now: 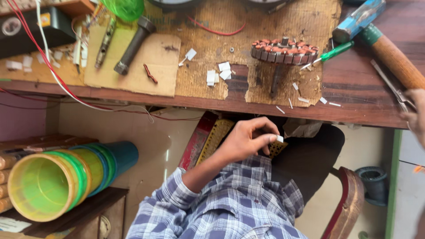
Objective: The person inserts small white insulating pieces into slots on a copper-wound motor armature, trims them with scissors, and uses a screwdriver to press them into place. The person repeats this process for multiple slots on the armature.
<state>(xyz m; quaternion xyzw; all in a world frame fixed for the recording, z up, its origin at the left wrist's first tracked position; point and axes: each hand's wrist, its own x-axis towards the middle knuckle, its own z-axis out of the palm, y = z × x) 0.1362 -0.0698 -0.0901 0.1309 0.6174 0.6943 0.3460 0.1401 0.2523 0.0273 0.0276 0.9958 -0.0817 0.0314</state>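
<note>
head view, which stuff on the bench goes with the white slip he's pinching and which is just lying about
In hand:
left hand pinching a small white slip
more white slips on the bench
wound stator
right hand at the frame edge

Lying about:
green screwdriver
hammer
dark metal tool
stacked plastic tubs
red and white wires

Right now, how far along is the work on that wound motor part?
Looks done: the stator on the bench carries reddish coils around its rim. In hand: the left hand pinches a small white slip over the lap; the right hand, blurred, is beside a metal tool. Left: more white slips lie loose beside the stator.
</note>
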